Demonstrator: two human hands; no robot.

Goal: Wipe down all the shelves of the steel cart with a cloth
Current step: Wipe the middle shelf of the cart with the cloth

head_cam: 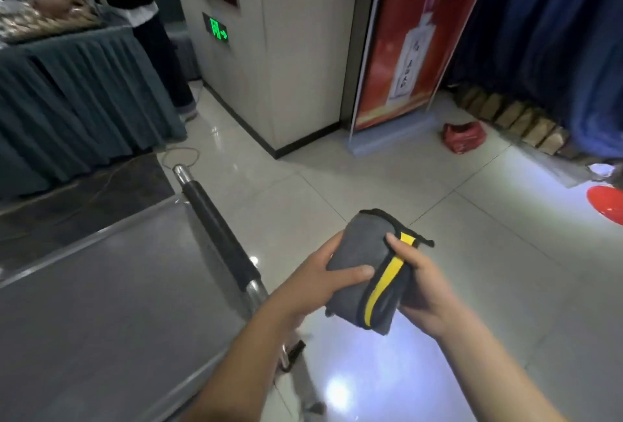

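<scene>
Both hands, left hand (317,278) and right hand (419,281), closed on folded cloth (362,273), held right of steel cart (111,293) handle. Preparation step; wiping not begun. Next: bring cloth onto top shelf.

Your way to the cart's top shelf (111,293) lies open from above: its steel surface is bare, with only the handle bar (215,226) running along its right edge between you and it. To the right, the tiled floor (387,182) is open (a red bag (463,136) sits well back by the banner (414,40)).
</scene>
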